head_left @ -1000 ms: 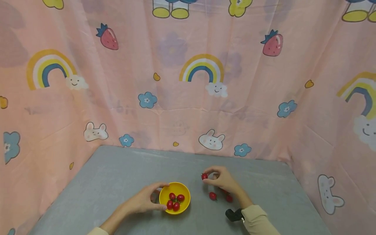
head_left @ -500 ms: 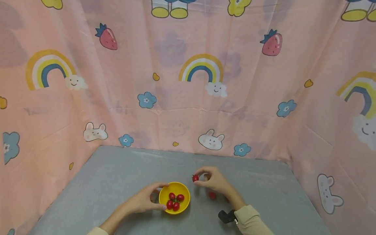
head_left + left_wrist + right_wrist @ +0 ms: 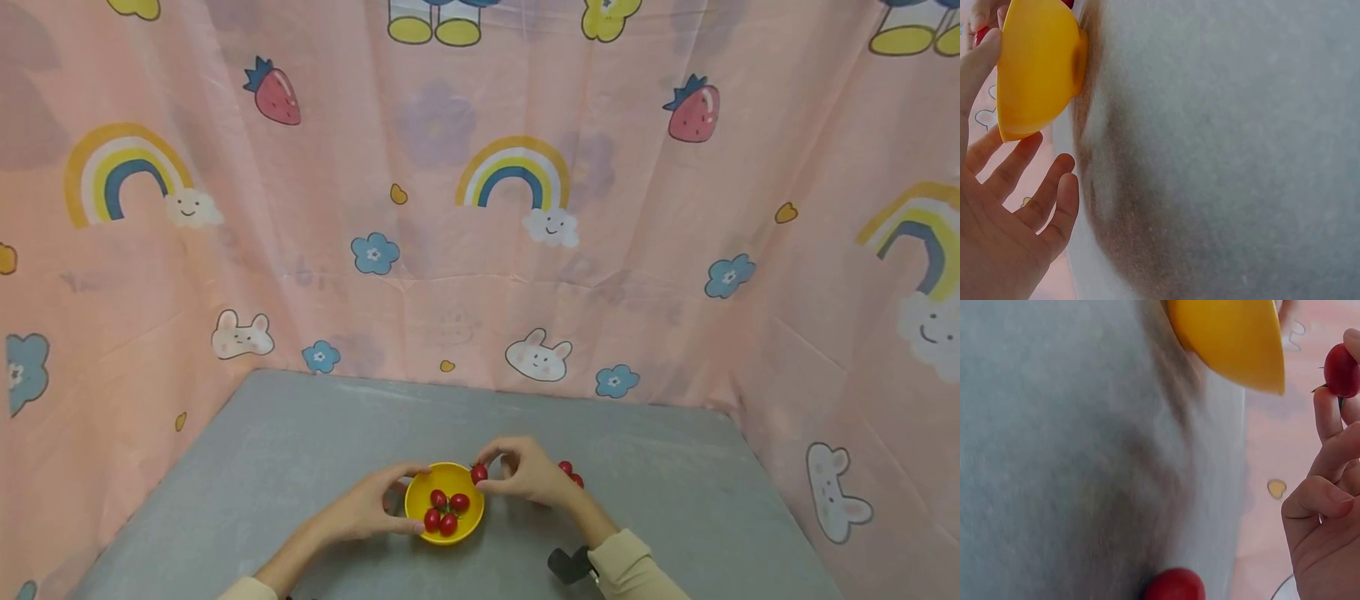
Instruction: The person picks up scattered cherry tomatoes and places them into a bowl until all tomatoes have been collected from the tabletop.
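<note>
A yellow bowl [image 3: 452,477] stands on the grey table, with several red cherry tomatoes [image 3: 460,502] grouped inside it. My left hand [image 3: 367,506] grips the bowl's left side between thumb and fingers; the left wrist view gives the bowl [image 3: 1038,69] side-on. Over the bowl's right rim, my right hand [image 3: 525,475] pinches one cherry tomato [image 3: 479,474] between thumb and fingertips. In the right wrist view, green leafy bits show on that held tomato [image 3: 1342,370], apart from the bowl [image 3: 1229,337].
More cherry tomatoes [image 3: 566,469] lie on the table [image 3: 337,425] right of the bowl, partly hidden by my right hand and forearm. A black device [image 3: 570,566] is strapped at my right wrist. A pink printed curtain [image 3: 420,317] encloses the table's back and sides.
My right hand has moved left with its cherry tomato, from beside the loose tomatoes to above the bowl's right rim. My left hand and the bowl have stayed put.
</note>
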The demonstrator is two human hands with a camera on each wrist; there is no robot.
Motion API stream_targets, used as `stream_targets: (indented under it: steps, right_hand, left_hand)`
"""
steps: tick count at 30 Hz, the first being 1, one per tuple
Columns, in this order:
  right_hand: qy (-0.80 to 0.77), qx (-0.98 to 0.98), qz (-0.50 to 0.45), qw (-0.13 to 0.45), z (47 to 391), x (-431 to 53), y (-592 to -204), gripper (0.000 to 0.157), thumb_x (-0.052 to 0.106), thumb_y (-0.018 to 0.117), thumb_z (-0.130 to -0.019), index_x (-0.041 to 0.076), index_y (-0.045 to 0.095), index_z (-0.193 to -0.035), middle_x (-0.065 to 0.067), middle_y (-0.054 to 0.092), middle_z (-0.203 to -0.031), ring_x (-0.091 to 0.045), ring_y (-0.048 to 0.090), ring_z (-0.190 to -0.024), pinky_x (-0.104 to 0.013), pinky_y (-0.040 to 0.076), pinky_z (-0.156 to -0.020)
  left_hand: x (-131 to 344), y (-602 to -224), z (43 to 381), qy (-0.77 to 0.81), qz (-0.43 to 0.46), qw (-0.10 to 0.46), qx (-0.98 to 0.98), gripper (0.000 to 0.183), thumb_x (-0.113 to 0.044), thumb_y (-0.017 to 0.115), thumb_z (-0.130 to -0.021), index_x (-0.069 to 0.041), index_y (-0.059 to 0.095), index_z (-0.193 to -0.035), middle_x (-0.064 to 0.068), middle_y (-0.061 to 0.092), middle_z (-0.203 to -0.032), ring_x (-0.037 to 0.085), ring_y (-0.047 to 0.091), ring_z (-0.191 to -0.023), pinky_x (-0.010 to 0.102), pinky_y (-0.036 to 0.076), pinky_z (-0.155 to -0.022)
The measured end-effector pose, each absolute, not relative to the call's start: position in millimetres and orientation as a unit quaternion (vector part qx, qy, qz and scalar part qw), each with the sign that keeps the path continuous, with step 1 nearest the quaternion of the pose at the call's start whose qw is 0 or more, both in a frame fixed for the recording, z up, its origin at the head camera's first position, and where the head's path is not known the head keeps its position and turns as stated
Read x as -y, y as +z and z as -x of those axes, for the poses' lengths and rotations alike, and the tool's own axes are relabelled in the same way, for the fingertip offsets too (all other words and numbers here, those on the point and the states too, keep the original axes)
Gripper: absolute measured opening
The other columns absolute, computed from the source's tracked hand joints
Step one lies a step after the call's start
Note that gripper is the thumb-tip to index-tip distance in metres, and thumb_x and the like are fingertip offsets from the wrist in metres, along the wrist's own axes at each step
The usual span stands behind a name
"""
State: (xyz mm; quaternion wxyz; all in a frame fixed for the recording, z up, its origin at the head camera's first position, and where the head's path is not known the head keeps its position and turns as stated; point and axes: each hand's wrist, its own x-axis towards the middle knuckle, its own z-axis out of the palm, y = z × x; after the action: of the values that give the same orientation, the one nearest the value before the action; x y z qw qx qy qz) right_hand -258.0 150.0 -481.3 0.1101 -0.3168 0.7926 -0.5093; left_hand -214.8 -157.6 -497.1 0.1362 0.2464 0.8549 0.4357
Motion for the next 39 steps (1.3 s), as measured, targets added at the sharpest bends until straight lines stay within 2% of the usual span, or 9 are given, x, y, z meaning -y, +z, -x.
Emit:
stream_targets:
  steps: [4, 11, 17, 23, 34, 39]
  right_hand:
    - [-0.503, -0.79, 0.332, 0.116, 256.0, -143.0, -482.8, 0.022, 0.015, 0.081, -0.089, 0.011, 0.074, -0.11, -0.001, 0.067, -0.098, -0.012, 0.043, -0.05, -0.02, 0.04, -0.05]
    - [-0.509, -0.782, 0.333, 0.14, 253.5, -136.2, -486.5, 0.023, 0.004, 0.078, -0.089, 0.003, 0.072, -0.111, -0.01, 0.067, -0.1, -0.014, 0.042, -0.051, -0.02, 0.039, -0.05]
    - [-0.504, -0.781, 0.34, 0.143, 252.4, -138.6, -487.0, 0.023, 0.008, 0.08, -0.089, 0.007, 0.073, -0.11, -0.006, 0.069, -0.101, -0.011, 0.042, -0.052, -0.02, 0.039, -0.051]
    - [-0.504, -0.783, 0.336, 0.144, 249.8, -154.0, -484.9, 0.024, 0.014, 0.081, -0.089, 0.01, 0.073, -0.111, -0.011, 0.068, -0.105, -0.011, 0.042, -0.051, -0.02, 0.04, -0.051]
    - [-0.519, -0.784, 0.317, 0.127, 253.9, -193.0, -490.7, 0.03, 0.012, 0.08, -0.089, -0.002, 0.069, -0.114, -0.026, 0.066, -0.105, -0.007, 0.041, -0.049, -0.019, 0.039, -0.048]
    - [-0.529, -0.781, 0.312, 0.115, 254.7, -208.4, -489.4, 0.029, 0.009, 0.079, -0.09, -0.004, 0.068, -0.113, -0.026, 0.066, -0.102, -0.008, 0.041, -0.048, -0.02, 0.037, -0.044]
  left_hand:
    - [158.8, -497.0, 215.1, 0.435, -0.25, 0.133, -0.855, 0.067, -0.036, 0.083, -0.087, -0.018, 0.053, -0.144, 0.005, 0.055, -0.142, 0.025, 0.057, -0.113, 0.036, 0.052, -0.083]
    - [160.3, -498.1, 216.3, 0.433, -0.255, 0.135, -0.854, 0.067, -0.037, 0.083, -0.087, -0.017, 0.053, -0.144, 0.003, 0.055, -0.141, 0.024, 0.058, -0.112, 0.035, 0.052, -0.083]
    - [161.7, -499.3, 216.4, 0.435, -0.253, 0.135, -0.854, 0.067, -0.036, 0.083, -0.087, -0.018, 0.053, -0.144, 0.002, 0.054, -0.142, 0.026, 0.057, -0.113, 0.036, 0.052, -0.082]
    - [161.5, -500.1, 216.6, 0.435, -0.25, 0.135, -0.854, 0.067, -0.036, 0.083, -0.086, -0.019, 0.054, -0.143, 0.002, 0.055, -0.14, 0.024, 0.058, -0.112, 0.035, 0.051, -0.082]
    - [161.3, -499.7, 216.5, 0.433, -0.246, 0.137, -0.856, 0.067, -0.037, 0.084, -0.086, -0.021, 0.054, -0.143, 0.001, 0.055, -0.14, 0.023, 0.057, -0.111, 0.036, 0.051, -0.082]
    - [160.8, -499.7, 216.6, 0.435, -0.244, 0.139, -0.855, 0.067, -0.037, 0.084, -0.086, -0.021, 0.054, -0.143, 0.001, 0.054, -0.14, 0.023, 0.057, -0.112, 0.036, 0.051, -0.083]
